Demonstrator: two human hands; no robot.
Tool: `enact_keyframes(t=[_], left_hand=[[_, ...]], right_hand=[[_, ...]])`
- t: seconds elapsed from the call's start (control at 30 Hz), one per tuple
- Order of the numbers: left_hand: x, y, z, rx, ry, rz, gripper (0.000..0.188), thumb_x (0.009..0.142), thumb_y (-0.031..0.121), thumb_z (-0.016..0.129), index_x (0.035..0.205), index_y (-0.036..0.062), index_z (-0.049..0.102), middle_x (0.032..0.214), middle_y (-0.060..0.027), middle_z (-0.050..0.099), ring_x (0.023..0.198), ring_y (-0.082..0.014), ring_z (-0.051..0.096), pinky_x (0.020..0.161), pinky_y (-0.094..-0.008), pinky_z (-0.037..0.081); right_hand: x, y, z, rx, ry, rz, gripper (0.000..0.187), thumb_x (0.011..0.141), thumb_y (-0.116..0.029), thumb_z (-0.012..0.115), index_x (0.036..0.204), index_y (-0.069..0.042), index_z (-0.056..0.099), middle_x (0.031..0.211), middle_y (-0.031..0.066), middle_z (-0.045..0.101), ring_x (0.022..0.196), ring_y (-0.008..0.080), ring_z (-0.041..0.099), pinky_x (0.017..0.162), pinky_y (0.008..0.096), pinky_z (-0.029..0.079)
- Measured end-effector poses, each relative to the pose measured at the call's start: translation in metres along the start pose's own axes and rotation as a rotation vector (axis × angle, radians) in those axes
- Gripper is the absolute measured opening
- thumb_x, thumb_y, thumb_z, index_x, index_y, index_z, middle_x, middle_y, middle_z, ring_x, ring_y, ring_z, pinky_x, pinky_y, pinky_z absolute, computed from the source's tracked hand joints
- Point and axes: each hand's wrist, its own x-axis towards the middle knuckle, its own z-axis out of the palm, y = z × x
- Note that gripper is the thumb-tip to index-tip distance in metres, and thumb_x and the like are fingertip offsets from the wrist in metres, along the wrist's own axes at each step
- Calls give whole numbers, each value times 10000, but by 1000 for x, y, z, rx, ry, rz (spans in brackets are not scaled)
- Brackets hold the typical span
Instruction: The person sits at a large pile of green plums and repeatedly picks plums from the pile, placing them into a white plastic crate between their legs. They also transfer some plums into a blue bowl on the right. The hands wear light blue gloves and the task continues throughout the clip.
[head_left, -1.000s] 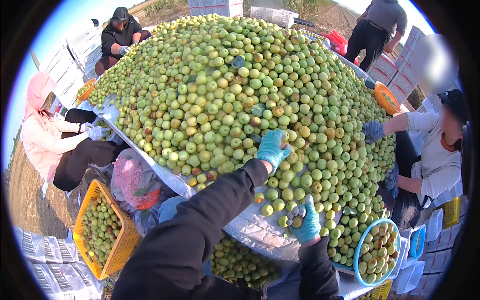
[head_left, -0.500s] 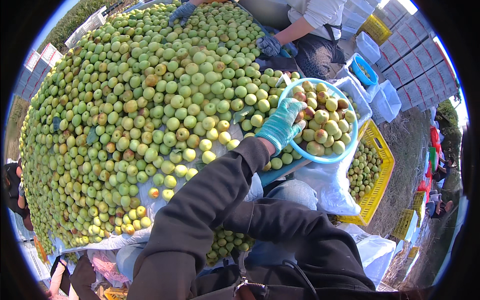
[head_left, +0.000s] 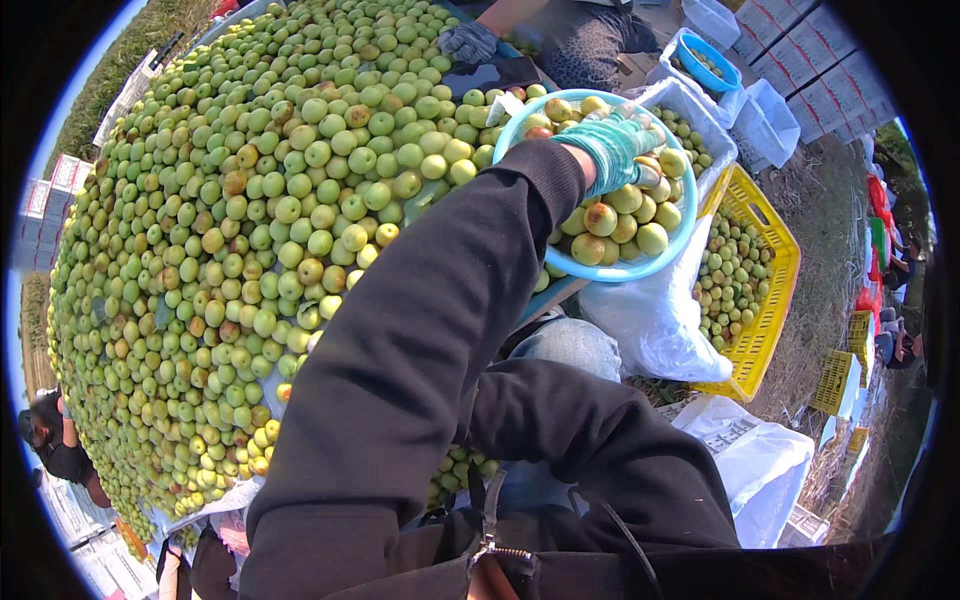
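My left hand (head_left: 612, 148), in a teal knit glove, lies over the fruit in a round light-blue basin (head_left: 672, 247). Its fingers are stretched out across several jujubes (head_left: 601, 219), which are round and green with reddish-brown patches. One fruit sits close by the thumb; I cannot see it being gripped. The left forearm, in a black sleeve, reaches across to the basin from the lower left. My right arm bends in beneath it, so my right hand is hidden. A great heap of jujubes (head_left: 270, 190) spreads out to the left of the basin.
A yellow crate (head_left: 762, 335) of jujubes stands right of the basin beside a clear plastic bag (head_left: 650, 325). At the top, a co-worker's gloved hand (head_left: 468, 43) rests at the heap's edge. White cartons (head_left: 825, 95) are stacked at upper right, near a small blue basin (head_left: 708, 62).
My left hand has moved from the basin's left side across its fruit, its fingers going from curled at a reddish jujube to stretched out. The view has shifted, so the basin appears higher and farther left.
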Motion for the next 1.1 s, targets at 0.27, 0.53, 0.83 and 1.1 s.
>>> enact_keyframes(t=[0.27, 0.53, 0.83, 1.1], left_hand=[[-228, -147, -150, -2, 108, -899, 477, 925, 445, 528, 1262, 109, 555, 1303, -138, 540, 1220, -308, 499, 1002, -382, 421], [-390, -134, -90, 508, -224, -1196, 535, 872, 533, 509, 1362, 326, 448, 1469, -80, 355, 1294, -288, 424, 1081, -535, 238], [-367, -127, -50, 270, 123, -1320, 568, 901, 604, 379, 1382, 306, 433, 1503, -75, 299, 1358, -259, 325, 1092, -551, 139], [-367, -142, -41, 609, 85, -1200, 551, 936, 532, 405, 1255, 108, 552, 1366, -93, 484, 1241, -271, 456, 1065, -454, 256]], right_hand=[[-42, -79, 115, 115, 306, -36, 609, 921, -640, 374, 1136, -91, 527, 927, 114, 626, 704, 221, 650, 517, 296, 560], [-52, -91, 151, 49, 216, -61, 645, 905, -667, 382, 1029, -53, 539, 796, 174, 616, 460, 203, 530, 330, 244, 360], [-104, -101, 216, -244, 105, -198, 194, 929, -299, 561, 895, -125, 482, 688, 13, 470, 429, 31, 287, 354, 180, 195], [-294, -170, 165, -1340, 1060, -1757, 96, 936, -113, 570, 949, -28, 529, 839, 69, 609, 522, 44, 468, 492, 185, 414]])
